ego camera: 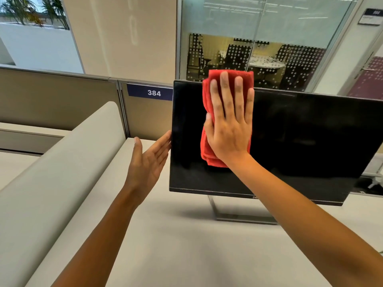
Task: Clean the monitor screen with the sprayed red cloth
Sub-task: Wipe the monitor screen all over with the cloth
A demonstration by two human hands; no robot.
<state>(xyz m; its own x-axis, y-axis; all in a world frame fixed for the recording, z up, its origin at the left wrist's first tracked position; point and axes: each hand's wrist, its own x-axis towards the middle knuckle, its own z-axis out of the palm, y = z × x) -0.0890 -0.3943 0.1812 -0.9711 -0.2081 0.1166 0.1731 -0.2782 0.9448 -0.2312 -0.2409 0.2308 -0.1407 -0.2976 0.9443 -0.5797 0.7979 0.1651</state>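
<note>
A black monitor [300, 141] stands on a metal stand [238, 216] on the pale desk [186, 255]. Its screen is dark. My right hand [230, 125] lies flat, fingers spread upward, pressing a folded red cloth [207, 96] against the upper left part of the screen; the cloth's top pokes above the monitor's upper edge. My left hand [149, 160] is open, palm facing right, its fingertips touching the monitor's left edge.
A rounded beige divider [62, 172] runs along the desk's left side. Behind stands a partition panel with a "384" label [153, 93]. A glass wall [259, 48] and a door are beyond the monitor.
</note>
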